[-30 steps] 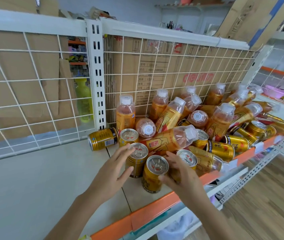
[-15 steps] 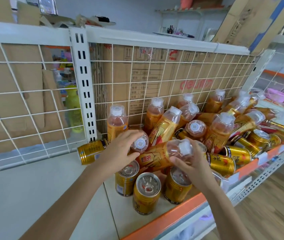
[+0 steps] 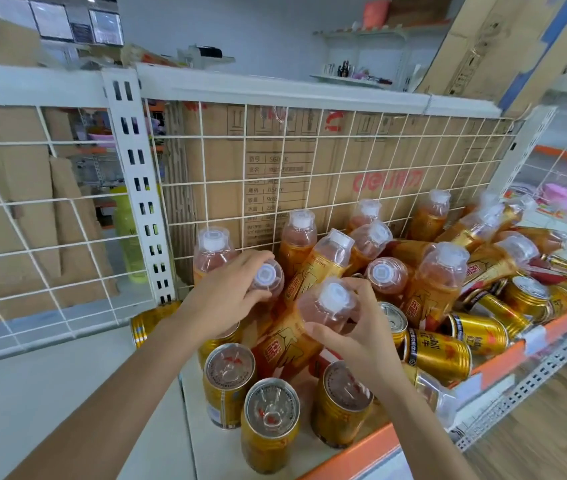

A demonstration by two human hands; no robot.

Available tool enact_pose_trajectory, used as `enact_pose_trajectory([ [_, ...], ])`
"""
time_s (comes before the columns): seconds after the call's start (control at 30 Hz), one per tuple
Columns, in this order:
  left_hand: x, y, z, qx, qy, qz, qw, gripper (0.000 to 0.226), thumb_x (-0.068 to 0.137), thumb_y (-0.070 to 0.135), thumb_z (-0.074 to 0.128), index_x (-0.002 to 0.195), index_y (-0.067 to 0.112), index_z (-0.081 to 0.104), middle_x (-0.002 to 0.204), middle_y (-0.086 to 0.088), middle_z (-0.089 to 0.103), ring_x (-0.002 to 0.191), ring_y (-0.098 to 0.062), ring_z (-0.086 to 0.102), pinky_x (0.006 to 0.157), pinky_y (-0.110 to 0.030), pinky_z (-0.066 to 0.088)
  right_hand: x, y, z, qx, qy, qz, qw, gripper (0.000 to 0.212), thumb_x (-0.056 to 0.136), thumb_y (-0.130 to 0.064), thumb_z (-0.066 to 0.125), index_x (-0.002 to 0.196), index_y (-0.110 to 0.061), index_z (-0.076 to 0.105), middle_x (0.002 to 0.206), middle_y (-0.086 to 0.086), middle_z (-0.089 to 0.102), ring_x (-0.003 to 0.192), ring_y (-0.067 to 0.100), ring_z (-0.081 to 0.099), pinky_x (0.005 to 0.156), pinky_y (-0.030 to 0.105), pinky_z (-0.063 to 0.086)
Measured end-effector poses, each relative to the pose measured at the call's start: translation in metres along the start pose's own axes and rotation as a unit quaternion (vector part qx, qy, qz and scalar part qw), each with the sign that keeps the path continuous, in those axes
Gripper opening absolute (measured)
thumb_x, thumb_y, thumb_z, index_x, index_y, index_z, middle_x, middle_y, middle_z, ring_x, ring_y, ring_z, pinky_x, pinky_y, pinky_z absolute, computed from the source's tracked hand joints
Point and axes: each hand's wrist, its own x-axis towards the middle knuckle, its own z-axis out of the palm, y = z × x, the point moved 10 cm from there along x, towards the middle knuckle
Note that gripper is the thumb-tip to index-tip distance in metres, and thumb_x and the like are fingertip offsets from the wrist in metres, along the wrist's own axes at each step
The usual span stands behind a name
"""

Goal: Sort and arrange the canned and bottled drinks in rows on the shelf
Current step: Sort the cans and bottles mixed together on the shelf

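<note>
Nearest the person, at about six o'clock of the view, three upright cans [image 3: 271, 424] stand close together by the shelf's orange edge [image 3: 361, 455]; they look like the start of a row, no more than that. Just beyond them the right hand [image 3: 354, 337] has thumb and fingers curled round the neck of a tilted bottle [image 3: 304, 327], which leans over the cans with its cap uppermost; at ten o'clock from it the left hand [image 3: 226, 296] curls round the neck of a second bottle [image 3: 268, 278], whose body is mostly hidden; so both hands are clamped on bottles. Further out, at nine o'clock of the left hand, a lying can [image 3: 147, 323] rests at the foot of the wire grid [image 3: 275, 168]; at twelve o'clock one upright bottle [image 3: 213, 251] stands against that grid. From one to three o'clock sprawls the heap [image 3: 448, 289], bottles and cans mixed, leaning and lying over one another. By this reckoning the sorting is barely begun; nearly all the stock awaits separating and lining up; the bare shelf [image 3: 50, 393] at eight o'clock offers the room.
</note>
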Motion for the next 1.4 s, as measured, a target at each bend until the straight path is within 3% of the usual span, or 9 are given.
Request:
enact_pose_trajectory([
  [0.23, 0.034, -0.007, -0.013, 0.082, 0.019, -0.032, 0.996, 0.057, 0.097, 0.029, 0.044, 0.148, 0.021, 0.020, 0.149, 0.006, 0.026, 0.120, -0.020, 0.048, 0.090, -0.033, 0.042, 0.019, -0.015, 0.016, -0.050, -0.047, -0.029, 0.997, 0.063, 0.072, -0.032, 0.078, 0.119, -0.043, 0.038, 0.103, -0.031, 0.054, 0.092, -0.011, 0.055, 0.072, 0.007, 0.047],
  [0.43, 0.059, -0.001, -0.013, 0.193, 0.061, 0.020, 0.979, 0.052, 0.098, 0.010, 0.041, 0.147, 0.017, 0.025, 0.152, 0.000, 0.028, 0.138, -0.018, 0.024, 0.110, -0.028, 0.014, 0.032, -0.026, 0.040, -0.072, -0.091, -0.075, 0.990, 0.066, 0.069, -0.035, 0.079, 0.122, -0.042, 0.041, 0.115, -0.025, 0.055, 0.106, -0.007, 0.052, 0.084, 0.011, 0.046],
  [0.63, 0.065, -0.016, -0.028, 0.156, 0.124, -0.044, 0.979, 0.043, 0.090, 0.001, 0.050, 0.129, 0.020, 0.051, 0.125, 0.001, 0.053, 0.115, -0.019, 0.049, 0.093, -0.030, 0.037, 0.027, -0.026, 0.047, -0.067, -0.096, -0.095, 0.989, 0.068, 0.070, -0.035, 0.079, 0.126, -0.040, 0.040, 0.119, -0.022, 0.055, 0.111, -0.005, 0.052, 0.091, 0.015, 0.047],
  [0.77, 0.062, -0.010, -0.020, 0.195, 0.087, -0.018, 0.977, 0.050, 0.097, 0.016, 0.043, 0.145, 0.021, 0.029, 0.150, 0.004, 0.034, 0.136, -0.013, 0.033, 0.108, -0.030, 0.028, 0.026, -0.024, 0.048, -0.065, -0.100, -0.089, 0.989, 0.069, 0.071, -0.036, 0.078, 0.127, -0.040, 0.038, 0.121, -0.022, 0.054, 0.112, -0.004, 0.051, 0.091, 0.017, 0.048],
  [0.93, 0.054, -0.012, -0.014, 0.225, 0.028, 0.002, 0.974, 0.059, 0.098, 0.027, 0.040, 0.150, 0.019, 0.013, 0.157, 0.003, 0.015, 0.143, -0.012, 0.016, 0.114, -0.034, 0.014, 0.025, -0.022, 0.050, -0.048, -0.101, -0.077, 0.991, 0.065, 0.073, -0.034, 0.077, 0.125, -0.044, 0.038, 0.120, -0.022, 0.055, 0.110, -0.004, 0.053, 0.090, 0.018, 0.049],
  [1.07, 0.027, -0.014, -0.030, 0.184, 0.092, 0.023, 0.978, 0.056, 0.094, 0.023, 0.049, 0.146, 0.017, 0.028, 0.152, -0.001, 0.028, 0.142, -0.018, 0.020, 0.114, -0.033, 0.007, 0.023, -0.018, 0.051, -0.029, -0.097, -0.065, 0.993, 0.066, 0.075, -0.034, 0.075, 0.129, -0.038, 0.039, 0.121, -0.017, 0.057, 0.111, 0.003, 0.055, 0.091, 0.027, 0.052],
  [1.2, -0.022, -0.037, -0.045, 0.113, 0.166, 0.027, 0.979, 0.053, 0.088, 0.016, 0.057, 0.139, 0.015, 0.041, 0.142, -0.006, 0.044, 0.134, -0.023, 0.034, 0.111, -0.043, 0.025, 0.017, -0.014, 0.053, -0.015, -0.079, -0.052, 0.995, 0.062, 0.077, -0.029, 0.074, 0.125, -0.046, 0.037, 0.119, -0.017, 0.058, 0.110, 0.003, 0.057, 0.090, 0.024, 0.052],
  [1.3, -0.061, -0.076, -0.045, 0.037, 0.179, -0.039, 0.982, 0.051, 0.090, 0.014, 0.056, 0.139, 0.014, 0.042, 0.142, -0.007, 0.043, 0.131, -0.025, 0.038, 0.108, -0.042, 0.030, 0.012, -0.015, 0.054, -0.016, -0.049, -0.046, 0.998, 0.061, 0.079, -0.027, 0.073, 0.116, -0.055, 0.034, 0.116, -0.027, 0.052, 0.107, -0.007, 0.053, 0.084, 0.010, 0.047],
  [1.4, -0.096, -0.115, -0.031, -0.020, 0.164, -0.120, 0.979, 0.052, 0.088, 0.011, 0.060, 0.137, 0.013, 0.044, 0.139, -0.008, 0.046, 0.127, -0.027, 0.043, 0.105, -0.039, 0.033, 0.008, -0.014, 0.055, -0.014, -0.020, -0.041, 0.999, 0.061, 0.081, -0.026, 0.071, 0.118, -0.056, 0.033, 0.119, -0.026, 0.052, 0.112, -0.002, 0.053, 0.090, 0.019, 0.048],
])
